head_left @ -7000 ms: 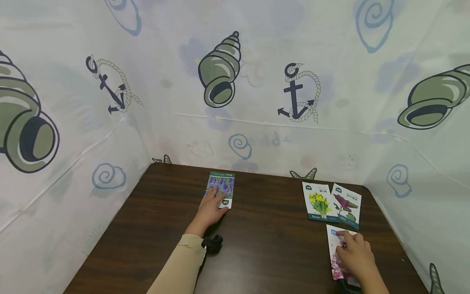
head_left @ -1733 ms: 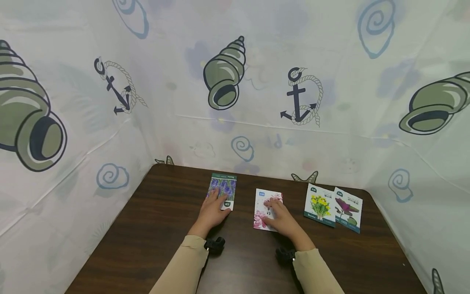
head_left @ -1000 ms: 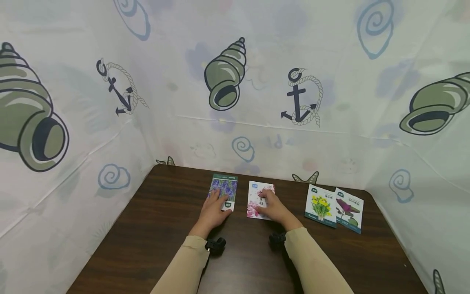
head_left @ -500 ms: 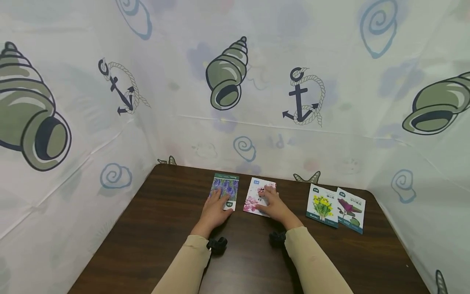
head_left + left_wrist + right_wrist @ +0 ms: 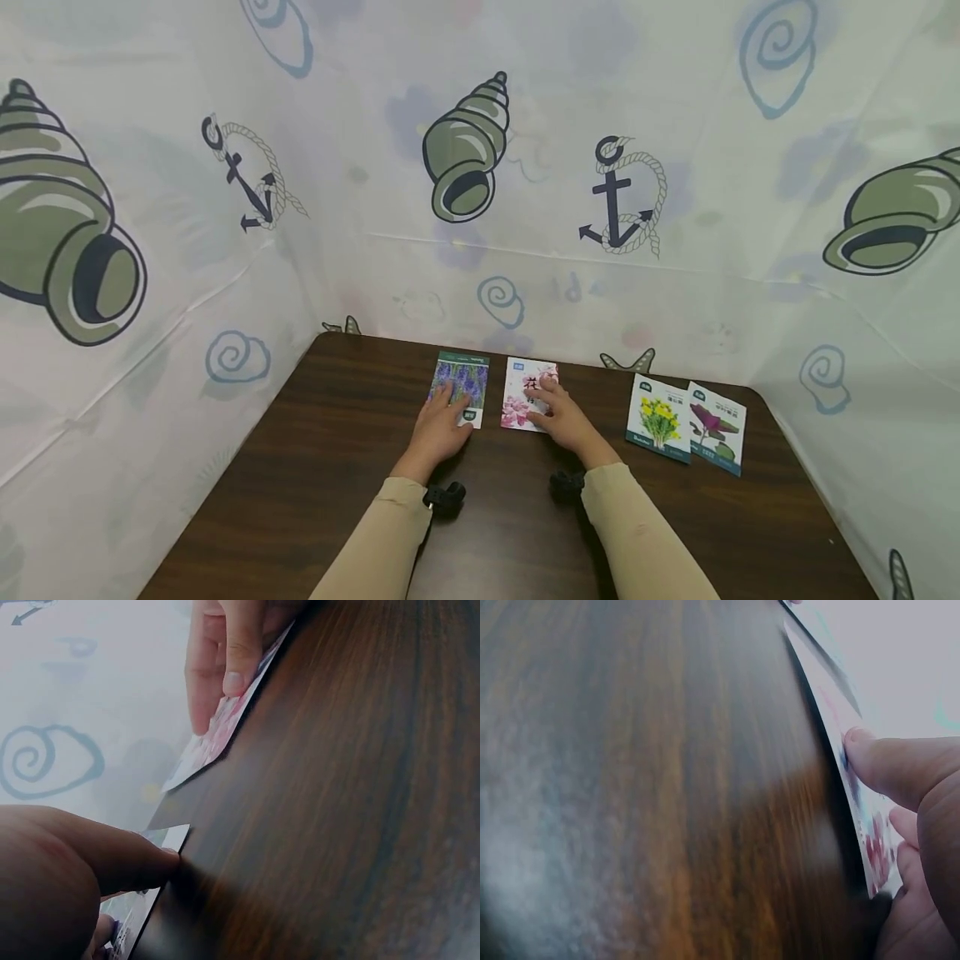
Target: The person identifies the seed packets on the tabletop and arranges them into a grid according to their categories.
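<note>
Brown wood tabletop (image 5: 300,475); hands (image 5: 437,433) (image 5: 570,427) loosely spread, left on green-topped purple-flowered card (image 5: 467,377), right on pink-blossomed white card (image 5: 516,407).

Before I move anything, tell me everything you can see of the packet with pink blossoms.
The pink-blossom packet is a thin white rectangle, apparently paper, printed with pink flowers, dark characters and a small blue label in its far left corner. It lies face up near the far edge of the dark table, right of the purple-flower packet, with a gap between. The right hand touches its right side, covering part of the print. Its underside is hidden.
</note>
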`<action>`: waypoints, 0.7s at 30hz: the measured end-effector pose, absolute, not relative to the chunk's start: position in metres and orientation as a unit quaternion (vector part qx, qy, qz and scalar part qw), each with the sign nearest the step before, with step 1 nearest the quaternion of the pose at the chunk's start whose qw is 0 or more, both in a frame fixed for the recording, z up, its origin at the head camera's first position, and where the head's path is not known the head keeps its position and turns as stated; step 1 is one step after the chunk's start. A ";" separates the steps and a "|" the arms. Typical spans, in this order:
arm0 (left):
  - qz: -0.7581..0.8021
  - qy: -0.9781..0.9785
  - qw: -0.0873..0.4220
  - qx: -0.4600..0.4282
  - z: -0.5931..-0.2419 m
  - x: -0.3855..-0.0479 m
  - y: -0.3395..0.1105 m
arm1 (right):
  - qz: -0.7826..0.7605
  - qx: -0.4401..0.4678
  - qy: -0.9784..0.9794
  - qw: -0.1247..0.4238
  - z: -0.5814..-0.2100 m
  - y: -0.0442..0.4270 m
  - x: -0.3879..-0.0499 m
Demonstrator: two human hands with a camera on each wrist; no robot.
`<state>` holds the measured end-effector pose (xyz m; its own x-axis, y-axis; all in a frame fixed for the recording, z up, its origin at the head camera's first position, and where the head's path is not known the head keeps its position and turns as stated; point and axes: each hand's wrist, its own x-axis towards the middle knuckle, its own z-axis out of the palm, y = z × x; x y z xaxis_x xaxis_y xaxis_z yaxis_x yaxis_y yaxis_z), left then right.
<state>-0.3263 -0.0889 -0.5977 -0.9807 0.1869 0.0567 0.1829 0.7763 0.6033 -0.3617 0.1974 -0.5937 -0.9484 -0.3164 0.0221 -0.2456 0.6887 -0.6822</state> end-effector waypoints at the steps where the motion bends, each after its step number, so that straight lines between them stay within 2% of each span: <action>1: 0.317 0.943 0.002 0.098 -0.597 -0.326 -0.089 | -0.366 -0.151 0.917 0.049 -0.594 0.198 -0.362; 14: 0.301 0.949 -0.005 0.095 -0.596 -0.331 -0.088 | -0.417 -0.121 0.899 0.056 -0.591 0.199 -0.365; 21: 0.304 0.948 0.001 0.096 -0.591 -0.328 -0.088 | -0.431 -0.126 0.893 0.022 -0.595 0.203 -0.355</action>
<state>-0.3277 -0.0878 -0.5912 -0.9815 0.1833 0.0560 0.1817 0.7965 0.5767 -0.3548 0.2034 -0.5949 -0.9675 -0.2435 0.0685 -0.2052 0.5972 -0.7754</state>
